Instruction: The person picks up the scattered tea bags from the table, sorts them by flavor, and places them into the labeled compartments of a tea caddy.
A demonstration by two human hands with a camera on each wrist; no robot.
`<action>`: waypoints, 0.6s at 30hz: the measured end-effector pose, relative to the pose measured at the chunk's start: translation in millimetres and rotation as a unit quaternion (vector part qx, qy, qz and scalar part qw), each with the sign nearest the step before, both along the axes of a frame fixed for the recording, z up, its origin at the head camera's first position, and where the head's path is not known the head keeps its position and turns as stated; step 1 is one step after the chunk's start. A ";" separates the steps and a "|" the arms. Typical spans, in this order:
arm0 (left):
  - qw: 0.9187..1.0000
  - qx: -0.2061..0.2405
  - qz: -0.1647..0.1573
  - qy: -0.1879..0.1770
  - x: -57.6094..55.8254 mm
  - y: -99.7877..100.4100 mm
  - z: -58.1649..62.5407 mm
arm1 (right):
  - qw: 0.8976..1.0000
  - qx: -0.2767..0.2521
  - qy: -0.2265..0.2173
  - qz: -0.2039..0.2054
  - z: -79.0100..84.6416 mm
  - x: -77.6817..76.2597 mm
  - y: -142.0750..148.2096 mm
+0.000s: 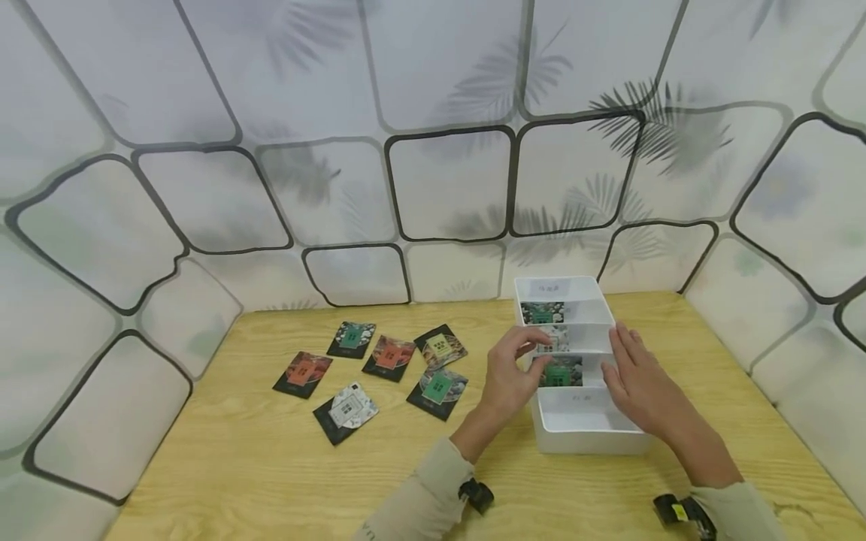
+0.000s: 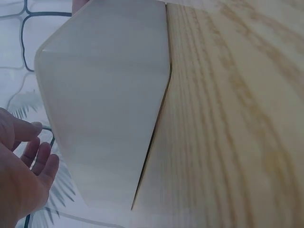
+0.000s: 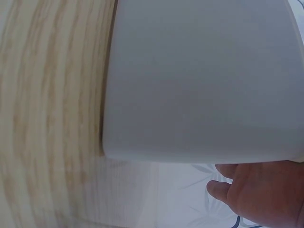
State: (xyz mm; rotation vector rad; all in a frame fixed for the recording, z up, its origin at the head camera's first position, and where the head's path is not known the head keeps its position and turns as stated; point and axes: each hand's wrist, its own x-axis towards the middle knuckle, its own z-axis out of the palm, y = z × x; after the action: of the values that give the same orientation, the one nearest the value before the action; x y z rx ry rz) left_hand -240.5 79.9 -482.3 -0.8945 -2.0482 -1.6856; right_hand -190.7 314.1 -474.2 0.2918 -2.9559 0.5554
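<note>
A white divided box (image 1: 594, 443) stands at the right of the table, with flat packets in three of its compartments. The rearmost is a dark and green packet (image 1: 543, 314), the middle one whitish (image 1: 560, 340), the nearer one green (image 1: 563, 373). My left hand (image 1: 506, 372) is over the box's left edge, thumb and fingers bent and apart, close to the green and whitish packets. Nothing shows between those fingers in the left wrist view, where the box's side wall (image 2: 104, 104) fills the middle. My right hand (image 1: 643, 387) rests along the right rim, fingers straight.
Several loose packets lie left of the box: a white and black one (image 1: 346, 412), orange ones (image 1: 303, 373), green ones (image 1: 438, 391) and a yellow-labelled one (image 1: 441, 346). A patterned curtain (image 1: 446, 188) borders the wooden table (image 1: 257, 466) behind and at the sides.
</note>
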 end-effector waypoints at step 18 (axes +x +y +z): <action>0.998 -0.023 0.051 -0.022 -2.0 -54.3 0.4 | 1.000 0.000 0.007 -0.005 -2.6 1.1 0.7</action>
State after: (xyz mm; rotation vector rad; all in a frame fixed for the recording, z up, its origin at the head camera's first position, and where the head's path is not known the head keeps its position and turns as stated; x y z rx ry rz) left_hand -242.5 25.6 -481.9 -0.7607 -2.1318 -1.6246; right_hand -189.6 314.8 -476.9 0.2793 -2.9421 0.5497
